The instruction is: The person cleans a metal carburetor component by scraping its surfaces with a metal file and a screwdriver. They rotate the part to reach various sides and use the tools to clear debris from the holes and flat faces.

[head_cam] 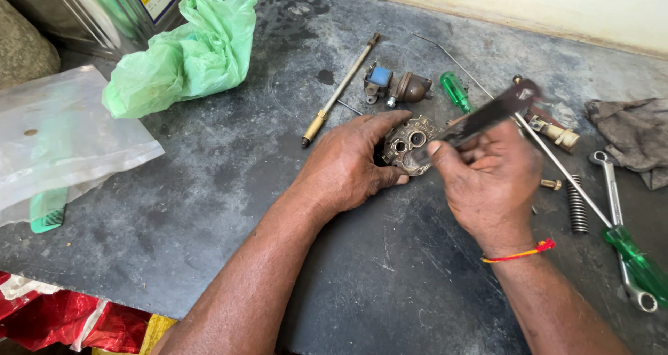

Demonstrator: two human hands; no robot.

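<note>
Near the middle of the frame, the left hand (344,163) wraps around a small metal part (409,143) with round holes in its face, fingers closed on its left side and thumb under it, holding it just above the dark counter (229,174). The right hand (490,181) is clamped on a flat metal blade (490,115), which slants up to the right; its lower end touches the face of the metal part.

Right behind the part, toward the upper middle, lie a small piece with a blue block (379,80) and a brown rounded fitting (412,87), touching each other. A thin rod with a yellowish end (339,90) lies slanted to their left. A short green screwdriver handle (456,92) sits just behind the blade, and a thin wire (452,59) runs across above it.

To the right of the right hand are a long screwdriver with a green handle (637,261), a spanner (616,202) lying under it, a coil spring (577,205) and a small brass piece (551,184). A grey rag (630,136) is bunched at the right edge.

In the upper left, a crumpled green plastic bag (191,52) rests against a metal tin (104,10). A clear plastic bag (66,129) lies at the left edge, with a green comb (47,212) partly under it. Red and yellow wrapping (62,324) shows below the counter's edge at lower left.
</note>
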